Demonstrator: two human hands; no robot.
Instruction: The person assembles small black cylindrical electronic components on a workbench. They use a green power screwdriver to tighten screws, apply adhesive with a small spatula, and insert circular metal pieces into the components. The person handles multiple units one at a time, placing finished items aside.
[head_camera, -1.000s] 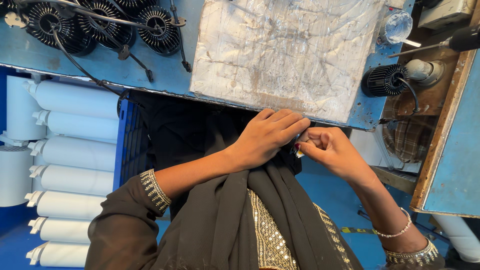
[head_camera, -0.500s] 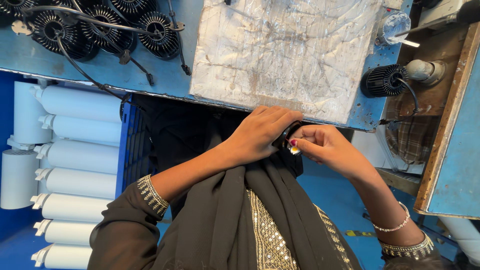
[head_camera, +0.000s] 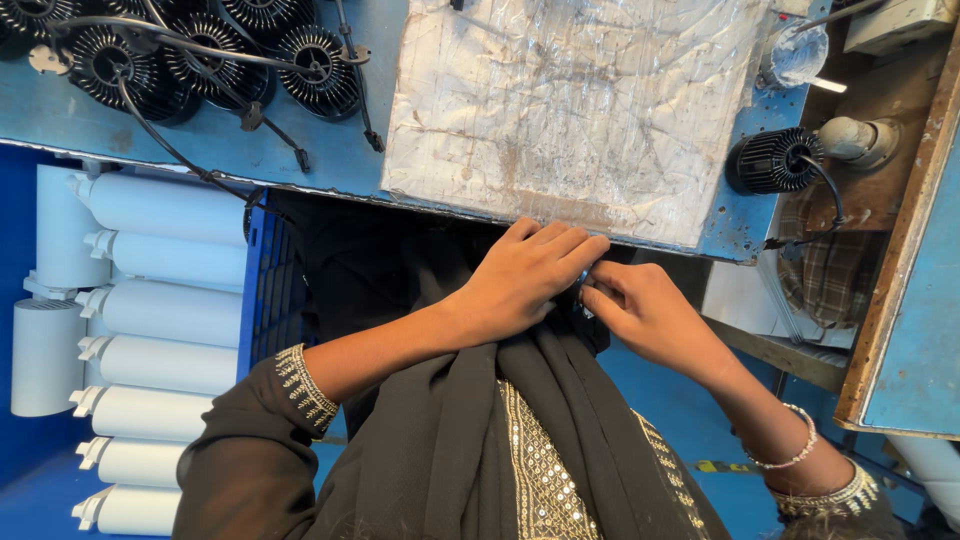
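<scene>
Just below the counter (head_camera: 330, 165) edge, both hands' fingers (head_camera: 575, 250) pinch a small dark part (head_camera: 585, 300), best kept steady between fingertips.

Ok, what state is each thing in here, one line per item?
Left hand: curled over a small, mostly hidden part; grip unclear.
Right hand: fingertips pinched at that part.
Black finned round housings: lying clustered, cables attached.
White cylindrical tubes: stacked lying flat.
Crinkled silver foil sheet: spread flat.
</scene>
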